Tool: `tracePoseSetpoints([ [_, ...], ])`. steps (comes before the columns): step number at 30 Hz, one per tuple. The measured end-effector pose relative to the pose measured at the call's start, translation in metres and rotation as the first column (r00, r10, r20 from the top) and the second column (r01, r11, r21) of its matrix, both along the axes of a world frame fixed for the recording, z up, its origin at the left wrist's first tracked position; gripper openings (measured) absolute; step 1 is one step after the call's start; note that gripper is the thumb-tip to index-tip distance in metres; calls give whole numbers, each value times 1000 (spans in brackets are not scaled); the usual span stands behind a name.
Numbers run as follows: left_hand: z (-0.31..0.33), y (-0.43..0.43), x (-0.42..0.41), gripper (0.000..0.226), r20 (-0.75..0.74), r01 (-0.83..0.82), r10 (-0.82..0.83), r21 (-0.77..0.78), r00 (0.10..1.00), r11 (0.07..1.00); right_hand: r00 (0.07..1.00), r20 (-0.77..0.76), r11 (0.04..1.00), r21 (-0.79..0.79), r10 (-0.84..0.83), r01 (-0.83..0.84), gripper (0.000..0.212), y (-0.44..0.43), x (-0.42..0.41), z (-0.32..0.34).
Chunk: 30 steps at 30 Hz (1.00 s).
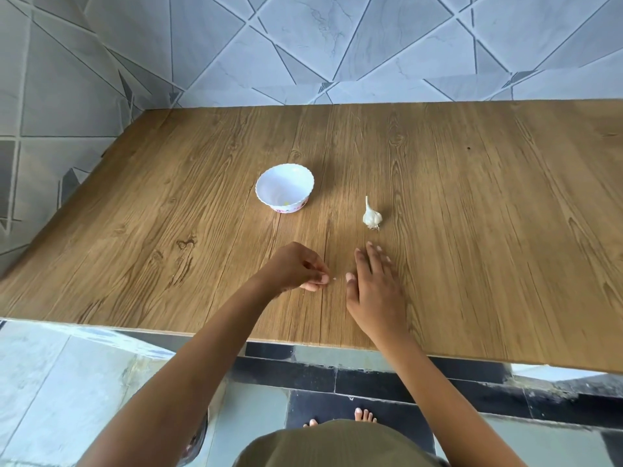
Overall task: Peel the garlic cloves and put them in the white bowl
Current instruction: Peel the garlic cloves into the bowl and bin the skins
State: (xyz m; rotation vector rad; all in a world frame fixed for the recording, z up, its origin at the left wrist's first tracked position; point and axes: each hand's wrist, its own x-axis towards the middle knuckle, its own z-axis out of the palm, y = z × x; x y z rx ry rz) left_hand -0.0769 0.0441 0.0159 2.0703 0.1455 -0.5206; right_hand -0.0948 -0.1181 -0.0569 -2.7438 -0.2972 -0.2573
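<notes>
Two hands work low over the tabletop (472,197), and the garlic (371,215) sits just beyond them, whole and, by the look of it, not yet broken into cloves. Our right hand (374,284) is the nearer one: its grip is open, fingers straight and lightly spread, pointing away from us with the bulb lying almost dead ahead of the fingertips, near but not touching. The bulb rests on the wood with its long axis running roughly away from us, the thin stalk aimed at the far wall and the rooty base turned back toward our fingers. We judge that a short forward reach would meet the base first, so the fingers would need to close around the fat middle, not the stalk. Our left hand (296,266) hangs to the left, its fingers curled and the tips drawn into a pinch; whether that grip holds anything we cannot tell. A tiny pale fleck (334,279) lies on the wood between the two hands. The bowl (269,183) stands upright, left of the garlic and well apart from it, farther out than our left hand.
</notes>
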Motion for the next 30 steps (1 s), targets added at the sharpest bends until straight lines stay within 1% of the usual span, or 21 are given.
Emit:
tracePoseSetpoints([
  [4, 0, -1, 6, 4, -59, 24, -20, 65, 998, 998, 1000, 6, 1000, -7, 12, -12, 54, -1, 0, -1],
  [8, 1, -4, 15, 9, -119, 72, -54, 154, 991, 985, 1000, -1, 1000, -18, 8, -8, 55, -1, -1, -1],
  [12, 3, -13, 19, 8, -99, 120, -97, 267, 990, 956, 1000, -21, 999, -37, 3, -4, 55, 0, -2, -1],
  [16, 2, -11, 16, 10, -58, 117, -106, 250, 993, 961, 999, -30, 1000, 1, 21, -21, 54, -1, -3, -2],
  [18, 0, -5, 10, 8, -10, 81, -81, 192, 997, 978, 999, 3, 994, 103, 47, -48, 44, -3, -2, -1],
  [19, -2, -2, 6, 8, 11, 50, -51, 131, 999, 990, 997, 14, 977, 200, 72, -73, 37, -4, -2, 0],
  [21, -5, 3, -4, 9, 23, -31, 32, -60, 999, 998, 990, 23, 902, 411, 137, -134, 29, -8, -4, 6],
  [22, -6, 3, -9, 10, 31, -63, 69, -158, 997, 985, 988, -8, 846, 518, 154, -128, 26, -8, -6, 12],
  [23, -7, 4, -12, 11, 59, -82, 98, -226, 993, 971, 983, -86, 773, 630, 165, -75, 23, -7, -7, 19],
  [24, -8, 3, -15, 11, 108, -87, 118, -255, 987, 963, 960, -208, 675, 738, 188, 28, 21, -5, -9, 27],
  [25, -9, 2, -17, 12, 168, -82, 129, -259, 977, 962, 914, -330, 548, 822, 234, 157, 18, -2, -9, 34],
  [26, -11, 1, -18, 13, 229, -70, 131, -255, 964, 964, 864, -420, 420, 862, 278, 284, 15, 1, -9, 39],
  [27, -12, 0, -19, 13, 280, -55, 127, -251, 952, 966, 819, -477, 318, 868, 318, 382, 11, 2, -8, 43],
  [28, -13, -1, -21, 13, 317, -38, 119, -251, 941, 967, 788, -507, 248, 861, 349, 444, 7, 3, -6, 45],
  [29, -13, -1, -22, 13, 341, -25, 114, -253, 933, 967, 765, -522, 200, 853, 377, 483, 4, 3, -5, 48],
  [30, -13, 0, -23, 13, 348, -22, 116, -263, 930, 965, 758, -521, 173, 851, 392, 496, 4, 4, -4, 49],
])
